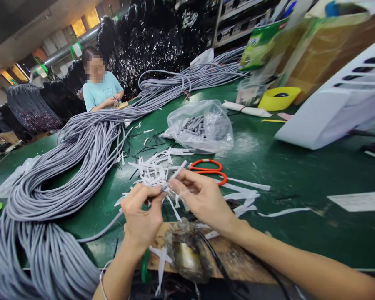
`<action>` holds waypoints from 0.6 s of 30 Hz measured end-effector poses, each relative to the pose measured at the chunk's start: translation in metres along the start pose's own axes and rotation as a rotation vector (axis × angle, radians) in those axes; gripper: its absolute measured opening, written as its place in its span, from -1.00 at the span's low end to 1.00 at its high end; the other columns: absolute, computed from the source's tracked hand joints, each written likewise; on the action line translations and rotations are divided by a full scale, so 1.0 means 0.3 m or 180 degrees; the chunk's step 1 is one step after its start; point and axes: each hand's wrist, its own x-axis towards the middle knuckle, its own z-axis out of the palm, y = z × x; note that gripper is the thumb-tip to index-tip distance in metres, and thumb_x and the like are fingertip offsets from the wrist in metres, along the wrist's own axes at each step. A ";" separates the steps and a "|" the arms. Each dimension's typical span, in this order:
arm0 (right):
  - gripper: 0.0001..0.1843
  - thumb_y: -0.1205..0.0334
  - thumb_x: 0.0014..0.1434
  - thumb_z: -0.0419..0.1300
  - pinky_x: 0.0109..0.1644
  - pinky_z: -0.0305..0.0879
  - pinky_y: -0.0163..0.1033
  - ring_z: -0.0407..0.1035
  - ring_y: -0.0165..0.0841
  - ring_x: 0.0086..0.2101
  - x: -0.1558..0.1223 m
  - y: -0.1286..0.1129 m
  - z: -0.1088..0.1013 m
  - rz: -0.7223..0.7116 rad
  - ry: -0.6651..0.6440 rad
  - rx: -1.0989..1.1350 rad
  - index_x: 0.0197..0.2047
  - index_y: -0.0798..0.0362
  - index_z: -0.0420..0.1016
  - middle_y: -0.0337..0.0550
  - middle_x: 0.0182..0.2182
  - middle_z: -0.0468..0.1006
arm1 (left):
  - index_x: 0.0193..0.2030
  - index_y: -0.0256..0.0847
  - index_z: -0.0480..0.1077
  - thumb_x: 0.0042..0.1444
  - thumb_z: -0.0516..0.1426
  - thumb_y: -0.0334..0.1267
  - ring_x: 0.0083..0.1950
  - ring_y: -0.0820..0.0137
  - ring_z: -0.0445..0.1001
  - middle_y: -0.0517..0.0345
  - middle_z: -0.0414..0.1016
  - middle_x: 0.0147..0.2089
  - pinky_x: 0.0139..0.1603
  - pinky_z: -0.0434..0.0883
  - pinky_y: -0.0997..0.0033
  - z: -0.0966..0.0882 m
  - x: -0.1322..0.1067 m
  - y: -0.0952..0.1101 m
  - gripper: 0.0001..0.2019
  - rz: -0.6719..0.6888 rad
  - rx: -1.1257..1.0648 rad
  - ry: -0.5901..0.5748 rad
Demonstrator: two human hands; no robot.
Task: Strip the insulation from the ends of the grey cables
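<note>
My left hand (143, 214) is closed round the end of a grey cable (106, 227) that trails off to the left. My right hand (200, 196) pinches a thin white strip (177, 173) at that cable end, fingers pressed together. Both hands hover over a wooden block (234, 260) at the table's near edge, with a taped metal fixture (187, 254) on it. A pile of white strips (153, 168) lies just beyond my hands. Orange-handled scissors (209, 168) rest to the right of the pile.
A large bundle of grey cables (65, 175) sweeps across the green table (300, 166) from left to far back. A clear bag of cable pieces (203, 127) sits mid-table. A white machine (340, 100), yellow bowl (278, 98) and boxes stand right. A person in a light blue shirt (101, 89) works opposite.
</note>
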 end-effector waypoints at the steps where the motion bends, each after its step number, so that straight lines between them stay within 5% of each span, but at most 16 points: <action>1: -0.71 0.17 0.16 0.05 -0.65 0.04 -0.39 0.07 -0.54 -0.69 0.003 0.002 0.004 0.0248 -0.0078 0.0347 -0.57 0.05 0.21 -0.35 -0.69 0.20 | -0.47 -0.23 0.41 0.00 0.16 -0.45 -0.52 0.49 0.32 0.21 0.40 -0.54 -0.52 0.28 0.52 0.001 0.000 0.001 -0.91 0.0010 -0.0020 -0.0034; 5: -0.66 0.01 0.10 0.10 -0.67 -0.01 -0.39 -0.04 -0.57 -0.69 0.017 0.014 0.004 0.0618 0.0078 0.0972 -0.54 0.06 0.23 -0.37 -0.67 0.14 | -0.44 -0.24 0.41 0.00 0.16 -0.45 -0.53 0.50 0.32 0.21 0.40 -0.53 -0.53 0.28 0.53 0.005 -0.003 0.006 -0.93 -0.0040 0.0015 0.0003; 11: -0.67 -0.02 0.08 0.12 -0.68 -0.03 -0.39 0.00 -0.56 -0.69 0.025 -0.005 -0.016 0.0518 0.0186 0.0801 -0.50 0.06 0.28 -0.36 -0.67 0.16 | -0.30 -0.21 0.42 0.05 0.12 -0.46 -0.47 0.49 0.34 0.18 0.42 -0.43 -0.50 0.26 0.54 0.003 -0.004 0.012 -0.89 -0.0091 0.0013 -0.0148; 15: -0.70 0.02 0.09 0.12 -0.63 0.05 -0.38 0.12 -0.52 -0.65 0.028 -0.017 -0.027 0.0364 0.0211 0.0288 -0.51 0.07 0.29 -0.29 -0.66 0.24 | -0.28 -0.18 0.42 0.12 0.01 -0.49 -0.50 0.50 0.22 0.21 0.21 -0.49 -0.51 0.17 0.51 -0.004 -0.002 0.008 -0.80 0.0183 0.0198 -0.0673; 18: -0.69 0.01 0.10 0.12 -0.64 0.01 -0.39 0.06 -0.55 -0.67 0.053 0.006 -0.060 0.0539 0.0612 0.0304 -0.52 0.05 0.26 -0.34 -0.68 0.17 | -0.45 -0.22 0.30 0.10 -0.03 -0.51 -0.46 0.49 0.20 0.22 0.14 -0.48 -0.48 0.13 0.49 -0.009 -0.002 0.004 -0.80 0.0073 0.0013 -0.1047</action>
